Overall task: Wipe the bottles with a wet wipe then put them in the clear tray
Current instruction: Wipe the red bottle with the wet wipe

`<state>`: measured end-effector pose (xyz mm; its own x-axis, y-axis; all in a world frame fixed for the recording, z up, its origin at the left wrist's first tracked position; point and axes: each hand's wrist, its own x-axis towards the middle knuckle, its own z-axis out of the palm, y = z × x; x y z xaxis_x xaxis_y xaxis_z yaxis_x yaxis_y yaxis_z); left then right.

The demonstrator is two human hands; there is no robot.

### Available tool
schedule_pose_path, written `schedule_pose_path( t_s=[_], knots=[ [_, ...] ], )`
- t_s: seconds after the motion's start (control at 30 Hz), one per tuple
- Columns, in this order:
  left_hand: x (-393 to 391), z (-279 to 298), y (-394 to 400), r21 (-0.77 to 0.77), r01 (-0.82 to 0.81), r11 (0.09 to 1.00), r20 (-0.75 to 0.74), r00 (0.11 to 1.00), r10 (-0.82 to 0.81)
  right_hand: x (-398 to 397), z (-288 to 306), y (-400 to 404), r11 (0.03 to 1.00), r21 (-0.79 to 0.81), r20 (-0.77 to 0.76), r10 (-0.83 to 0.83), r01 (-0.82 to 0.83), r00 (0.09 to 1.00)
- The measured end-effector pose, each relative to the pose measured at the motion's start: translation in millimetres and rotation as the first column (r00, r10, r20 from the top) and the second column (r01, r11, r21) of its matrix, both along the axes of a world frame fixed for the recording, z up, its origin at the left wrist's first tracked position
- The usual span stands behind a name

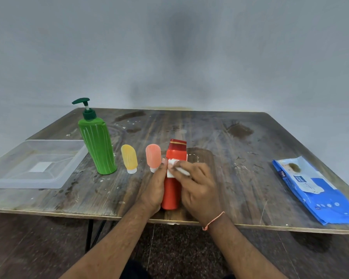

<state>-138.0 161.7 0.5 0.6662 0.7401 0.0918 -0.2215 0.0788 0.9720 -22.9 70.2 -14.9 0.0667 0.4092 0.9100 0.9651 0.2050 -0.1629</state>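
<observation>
My left hand [156, 190] gripping upright red bottle [174, 178], cap far-up, right hand [197, 188] pinching wipe [172, 168] on it, tray [12, 178] far left.

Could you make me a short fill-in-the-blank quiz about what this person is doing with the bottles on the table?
1. The right hand presses a white wet wipe against the ____ bottle, which the left hand steadies.
2. The clear tray holds ____ bottles so far.
3. The tallest bottle, the green bottle, has a ____ on top.
4. The blue wipes pack lies on the person's ____ side of the table.

Missing words: red; no; pump; right
</observation>
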Motion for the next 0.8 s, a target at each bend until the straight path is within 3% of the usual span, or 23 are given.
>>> schedule_pose_path(
  t_s=[0.2, 0.53, 0.67, 0.8],
  knots=[
    [-3.1, -8.2, 12.7, -0.211, 0.064, 0.975, 0.063, 0.997, -0.051, -7.3, -6.8, 1.9, 0.992, -0.085, 0.167, 0.106, -0.093, 0.98],
    [3.2, -10.2, 15.6, -0.2, 0.035, 0.979, 0.071, 0.997, -0.021, 0.9, 2.1, 2.4, 0.993, -0.051, -0.114, -0.116, 0.111, 0.987],
    [1.4, -7.3, 14.2, -0.25, 0.018, 0.968, 0.115, 0.993, 0.011, 2.7, 0.2, 1.5, 0.997, -0.052, -0.095, -0.07, 0.065, 0.993],
    [-0.4, -1.6, 13.4, -0.333, -0.011, 0.943, 0.15, 0.987, 0.064, 0.6, -3.2, -1.3, 0.99, -0.104, -0.021, 0.093, -0.095, 0.995]
  ],
)
